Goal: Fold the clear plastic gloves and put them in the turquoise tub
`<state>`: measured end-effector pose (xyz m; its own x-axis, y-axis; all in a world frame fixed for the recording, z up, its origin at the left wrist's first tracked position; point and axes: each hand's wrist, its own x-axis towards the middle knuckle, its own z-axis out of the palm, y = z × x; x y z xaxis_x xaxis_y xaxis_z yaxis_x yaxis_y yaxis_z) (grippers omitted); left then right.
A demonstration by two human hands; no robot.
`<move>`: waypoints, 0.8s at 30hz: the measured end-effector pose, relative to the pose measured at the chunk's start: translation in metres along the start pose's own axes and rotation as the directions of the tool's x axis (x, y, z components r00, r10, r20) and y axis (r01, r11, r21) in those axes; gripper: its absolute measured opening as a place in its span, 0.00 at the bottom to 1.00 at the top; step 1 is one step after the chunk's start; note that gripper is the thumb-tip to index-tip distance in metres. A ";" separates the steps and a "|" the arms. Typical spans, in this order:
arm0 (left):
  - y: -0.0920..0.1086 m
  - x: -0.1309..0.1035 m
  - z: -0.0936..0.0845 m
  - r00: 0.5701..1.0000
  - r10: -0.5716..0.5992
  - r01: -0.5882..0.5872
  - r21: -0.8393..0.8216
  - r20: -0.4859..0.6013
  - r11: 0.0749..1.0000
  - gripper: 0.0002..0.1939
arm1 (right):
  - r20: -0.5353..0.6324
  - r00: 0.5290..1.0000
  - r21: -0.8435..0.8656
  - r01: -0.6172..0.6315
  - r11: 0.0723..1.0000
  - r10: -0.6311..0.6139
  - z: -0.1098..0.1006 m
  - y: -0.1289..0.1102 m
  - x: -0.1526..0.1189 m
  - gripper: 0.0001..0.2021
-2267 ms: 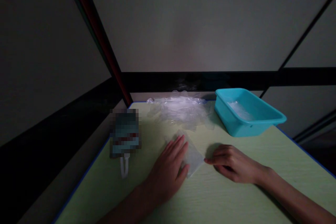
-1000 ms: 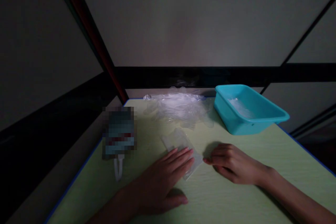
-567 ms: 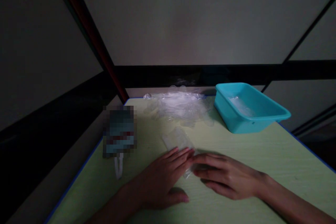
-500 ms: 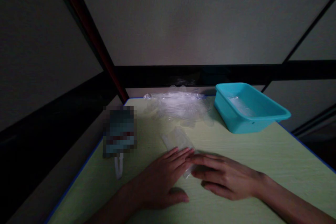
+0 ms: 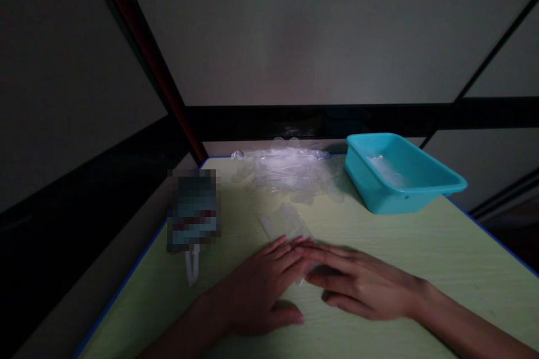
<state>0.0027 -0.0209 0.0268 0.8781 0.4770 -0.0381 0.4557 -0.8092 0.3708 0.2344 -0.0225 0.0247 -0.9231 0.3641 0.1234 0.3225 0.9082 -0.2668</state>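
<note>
A thin, clear plastic glove or bag (image 5: pixel 284 220) lies flat on the table in front of me; its near part is covered by my hands. My left hand (image 5: pixel 267 286) rests palm down on it, fingers stretched forward and the thumb out to the side. From the right comes my right hand (image 5: pixel 357 280), its fingers extended and their tips over the left fingertips. Further back is a heap of clear plastic pieces (image 5: pixel 290 168), several of them glove-like in outline.
A turquoise plastic basin (image 5: pixel 379 202) stands at the back right with some clear plastic inside. On the left is a pixelated object (image 5: pixel 193 213) with a white strap (image 5: pixel 192 266). The pale table (image 5: pixel 455 269) has a blue edge and meets a wall panel behind.
My right fingertips have shifted slightly to the left, further over my left fingers. The left hand and the plastic stay in place.
</note>
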 end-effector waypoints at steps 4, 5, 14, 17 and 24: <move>0.001 0.000 0.001 1.000 -0.013 0.013 0.004 0.007 1.000 0.34 | 0.013 1.000 -0.009 -0.017 1.000 0.017 0.001 -0.002 0.001 0.21; 0.001 0.000 0.001 1.000 -0.012 0.012 0.004 0.003 1.000 0.34 | 0.016 1.000 -0.011 -0.020 1.000 0.021 0.001 -0.003 0.001 0.21; -0.002 -0.001 0.003 1.000 0.007 -0.007 -0.007 -0.022 1.000 0.31 | 0.042 0.999 -0.026 -0.027 0.999 0.028 -0.002 -0.007 0.005 0.19; 0.000 -0.001 0.001 1.000 0.007 -0.007 0.001 -0.015 1.000 0.29 | 0.029 0.999 0.003 -0.037 0.999 0.037 -0.003 -0.008 0.005 0.16; 0.000 -0.001 0.000 0.999 0.035 -0.035 0.030 -0.015 0.999 0.31 | 0.008 1.000 0.029 0.002 1.000 -0.002 -0.002 -0.006 0.005 0.18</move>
<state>0.0020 -0.0209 0.0269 0.8913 0.4533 -0.0115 0.4292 -0.8352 0.3439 0.2281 -0.0262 0.0285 -0.9255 0.3606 0.1161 0.3148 0.9025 -0.2940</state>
